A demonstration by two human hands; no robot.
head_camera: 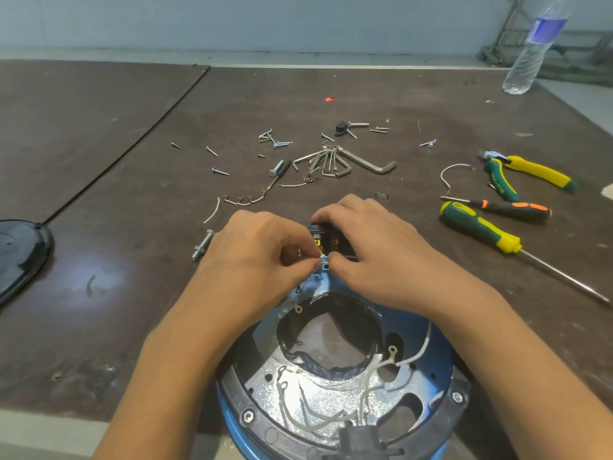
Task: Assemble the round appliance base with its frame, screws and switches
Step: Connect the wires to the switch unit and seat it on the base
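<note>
The round blue appliance base [441, 366] stands at the table's front edge, with a black ring frame [232, 390] screwed to its rim and white wires [411, 358] lying loose inside. At its far rim sits a black switch block [335, 242] with brass terminals. My right hand [374, 250] curls over that block and holds it. My left hand [255, 257] pinches a small white wire end right beside the terminals. Both hands hide most of the block.
Loose screws [277, 141], a hex key set [338, 162], short wire links [243, 200] and a bolt [203, 244] lie beyond the hands. Pliers [530, 171] and two screwdrivers [481, 230] lie at the right. A black cover [20, 254] sits at the left edge, a water bottle [534, 48] far right.
</note>
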